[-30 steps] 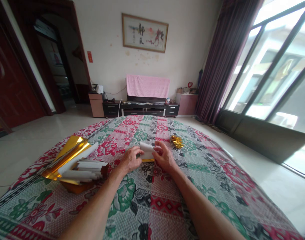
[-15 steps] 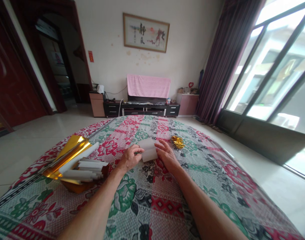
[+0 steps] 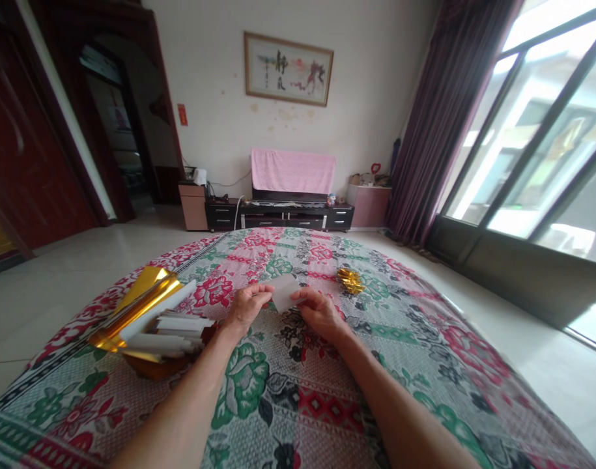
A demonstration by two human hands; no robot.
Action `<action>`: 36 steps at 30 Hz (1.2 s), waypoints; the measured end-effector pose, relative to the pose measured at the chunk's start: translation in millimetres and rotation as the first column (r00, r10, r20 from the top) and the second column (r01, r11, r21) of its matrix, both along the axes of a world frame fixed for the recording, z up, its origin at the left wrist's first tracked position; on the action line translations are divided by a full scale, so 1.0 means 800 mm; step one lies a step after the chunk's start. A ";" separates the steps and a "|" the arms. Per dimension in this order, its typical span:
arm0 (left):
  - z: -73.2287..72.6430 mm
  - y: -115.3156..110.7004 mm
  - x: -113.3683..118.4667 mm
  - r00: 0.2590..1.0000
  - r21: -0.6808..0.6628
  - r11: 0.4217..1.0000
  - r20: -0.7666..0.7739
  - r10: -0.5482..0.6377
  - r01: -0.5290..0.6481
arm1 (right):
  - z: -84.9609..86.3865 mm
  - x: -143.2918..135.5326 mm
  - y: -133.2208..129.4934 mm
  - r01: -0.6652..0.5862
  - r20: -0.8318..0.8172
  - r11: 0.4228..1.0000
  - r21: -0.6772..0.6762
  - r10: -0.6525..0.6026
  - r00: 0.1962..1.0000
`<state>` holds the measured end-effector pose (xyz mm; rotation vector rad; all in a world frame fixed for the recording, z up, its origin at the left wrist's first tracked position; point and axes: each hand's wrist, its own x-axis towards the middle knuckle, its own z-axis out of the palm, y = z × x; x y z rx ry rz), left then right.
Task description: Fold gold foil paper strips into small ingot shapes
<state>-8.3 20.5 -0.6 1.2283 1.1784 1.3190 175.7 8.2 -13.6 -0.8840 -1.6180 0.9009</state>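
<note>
A small sheet of white paper (image 3: 284,294) is held between my two hands, just above the flowered cloth. My left hand (image 3: 247,307) pinches its left edge between thumb and fingers. At the opposite edge, my right hand (image 3: 321,312) grips the sheet with thumb and bent fingers. Beyond the right hand lies a small bundle of folded gold foil (image 3: 350,281). To the left, a gold container (image 3: 156,368) holds several white paper rolls or folded strips (image 3: 183,326), with gold foil sheets (image 3: 148,293) leaning over it.
The patterned tablecloth (image 3: 322,391) covers a wide, rounded table. Beyond it stands a low black cabinet (image 3: 222,215) with a pink cloth (image 3: 292,170) draped over something on top. A purple curtain (image 3: 419,130) and large windows line the right side.
The paper has been turned and now looks smaller and more tilted. My right hand has closed its fingers onto the edge. The camera view has shifted slightly.
</note>
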 end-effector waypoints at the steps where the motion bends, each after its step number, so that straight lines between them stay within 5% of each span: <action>1: 0.001 0.000 0.000 1.000 0.000 1.000 0.021 -0.009 0.009 | 0.002 -0.001 -0.001 0.012 0.018 1.000 0.001 -0.012 1.000; 10: 0.008 -0.005 0.001 0.961 -0.014 1.000 0.275 -0.018 0.023 | 0.028 -0.001 -0.024 0.021 0.126 0.994 -0.107 -0.008 0.992; 22: 0.007 0.000 0.004 0.941 -0.021 0.999 0.338 -0.020 0.028 | 0.025 -0.002 -0.022 0.023 0.166 0.993 -0.116 -0.004 0.986; 28: -0.001 0.006 0.003 0.961 0.007 1.000 0.277 0.012 -0.014 | 0.026 0.000 -0.021 -0.001 0.129 0.985 -0.171 0.023 0.991; 36: -0.005 0.008 0.001 0.992 0.161 0.979 0.009 0.122 -0.122 | 0.026 -0.002 -0.020 -0.198 -0.095 0.953 -0.229 0.181 0.979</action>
